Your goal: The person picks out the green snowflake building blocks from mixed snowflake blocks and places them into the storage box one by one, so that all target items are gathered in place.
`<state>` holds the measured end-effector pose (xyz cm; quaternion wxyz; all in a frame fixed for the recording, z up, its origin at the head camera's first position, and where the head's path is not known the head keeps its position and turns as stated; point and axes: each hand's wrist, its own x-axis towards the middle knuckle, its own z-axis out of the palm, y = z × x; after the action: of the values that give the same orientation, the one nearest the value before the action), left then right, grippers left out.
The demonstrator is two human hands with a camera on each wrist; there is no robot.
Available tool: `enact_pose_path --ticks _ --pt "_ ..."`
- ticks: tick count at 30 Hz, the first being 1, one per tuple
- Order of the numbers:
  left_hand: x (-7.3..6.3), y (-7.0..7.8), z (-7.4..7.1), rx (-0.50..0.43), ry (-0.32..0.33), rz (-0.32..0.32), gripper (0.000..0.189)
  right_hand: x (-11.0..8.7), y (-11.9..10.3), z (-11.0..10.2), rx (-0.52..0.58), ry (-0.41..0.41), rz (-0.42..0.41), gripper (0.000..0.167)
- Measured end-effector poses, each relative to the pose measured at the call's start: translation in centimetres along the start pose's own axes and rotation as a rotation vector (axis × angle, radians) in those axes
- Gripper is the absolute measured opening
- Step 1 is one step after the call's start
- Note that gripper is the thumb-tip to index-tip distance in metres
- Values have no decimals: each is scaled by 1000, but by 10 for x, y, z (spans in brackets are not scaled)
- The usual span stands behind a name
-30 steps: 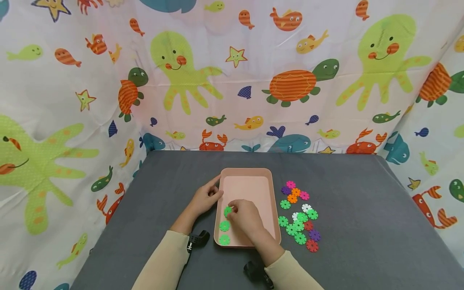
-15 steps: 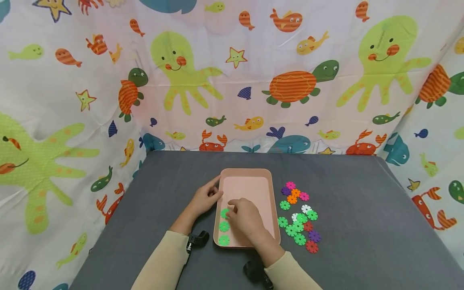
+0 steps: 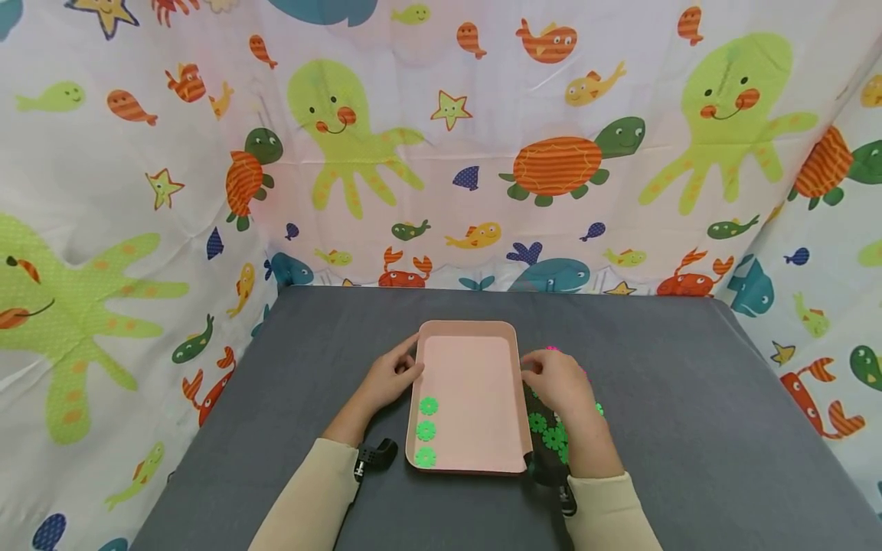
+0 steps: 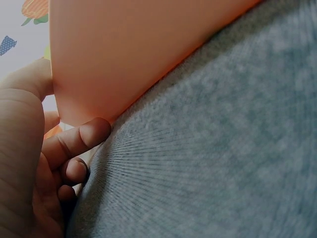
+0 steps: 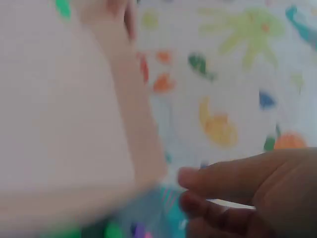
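Note:
A pink tray [image 3: 475, 383] lies on the grey-covered table. Along its left side three green snowflake-shaped plastic discs [image 3: 426, 431] form a column. My left hand [image 3: 388, 379] holds the tray's left edge near the far corner; the left wrist view has a fingertip against the tray's outer wall [image 4: 124, 54]. To the right of the tray, my right hand [image 3: 560, 383] hovers over the loose discs [image 3: 553, 438], its fingers bent and thumb near the index finger. No disc shows between those fingers in the right wrist view. The hand and forearm hide much of the pile.
Dark wrist cameras [image 3: 377, 454] are strapped to both wrists; the right one overlaps the tray's near right corner in the head view. Behind the table [image 3: 331, 321] hangs a white curtain [image 3: 482, 84] printed with sea animals.
My right hand has let go of the topmost green disc in the column and moved right, out of the tray to the loose discs. The left hand stays on the tray edge.

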<state>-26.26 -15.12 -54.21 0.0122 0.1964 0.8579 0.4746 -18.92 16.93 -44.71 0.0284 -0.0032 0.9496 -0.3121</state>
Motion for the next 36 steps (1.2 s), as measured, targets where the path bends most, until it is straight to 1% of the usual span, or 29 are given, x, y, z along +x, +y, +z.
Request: enact_pose_path --ticks 4,7,10,13,18,20,24,26,28,32,34,36 --pt "0 -1 0 5 2 3 62 4 23 -4 -68 -90 51 32" --pt "1 -2 0 1 5 1 62 8 33 0 -74 -117 89 35" --pt "1 -1 0 3 7 0 62 11 38 4 -69 -110 107 34" --pt "0 1 -1 7 7 0 62 13 40 5 -51 -94 123 29" --pt "0 -1 1 10 18 3 62 11 39 3 -20 -54 113 12" --pt "0 -2 1 7 24 6 62 10 37 -2 -12 -34 102 11" --pt "0 -3 2 2 19 9 63 5 26 -14 9 13 78 14" --pt "0 -3 2 0 14 9 63 3 17 -19 44 23 51 24" --pt "0 -2 2 -5 14 8 63 3 5 -24 111 20 11 32" --pt "-1 -2 2 -8 18 4 63 9 -22 -25 302 -46 -70 32" --pt "-1 -2 2 -8 18 3 63 15 -35 -22 398 -103 -96 33" --pt "-1 -3 1 -3 17 -1 63 23 -48 -15 472 -177 -112 34"
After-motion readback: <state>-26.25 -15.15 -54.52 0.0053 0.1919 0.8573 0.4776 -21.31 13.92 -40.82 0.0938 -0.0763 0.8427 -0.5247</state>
